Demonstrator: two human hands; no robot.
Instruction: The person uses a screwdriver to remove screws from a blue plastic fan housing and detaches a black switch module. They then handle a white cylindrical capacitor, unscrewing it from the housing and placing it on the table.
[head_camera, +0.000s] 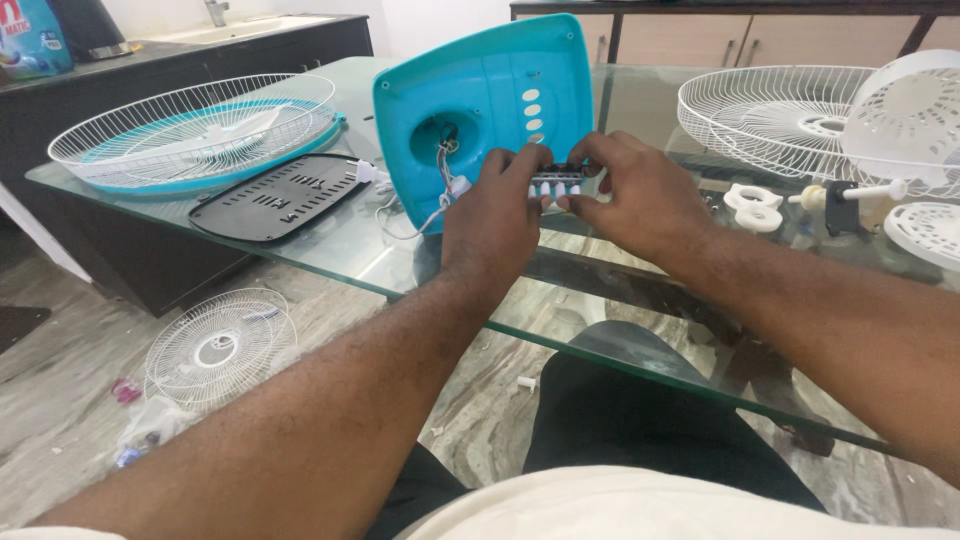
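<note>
A turquoise plastic fan base shell (487, 110) stands tilted on the glass table (330, 250), its hollow inside facing me, with wires (440, 190) hanging from a round hole. Both my hands hold a small white push-button switch block (558, 183) in front of the shell's lower right part. My left hand (495, 215) grips its left end with fingers curled over the top. My right hand (640, 195) pinches its right end.
A white wire fan grille with a turquoise rim (190, 135) and a black vented plate (275, 195) lie at the left. Another grille (770, 115), a white motor housing (905, 115) and small white knobs (752, 205) sit at the right. A further grille (220, 345) lies on the floor.
</note>
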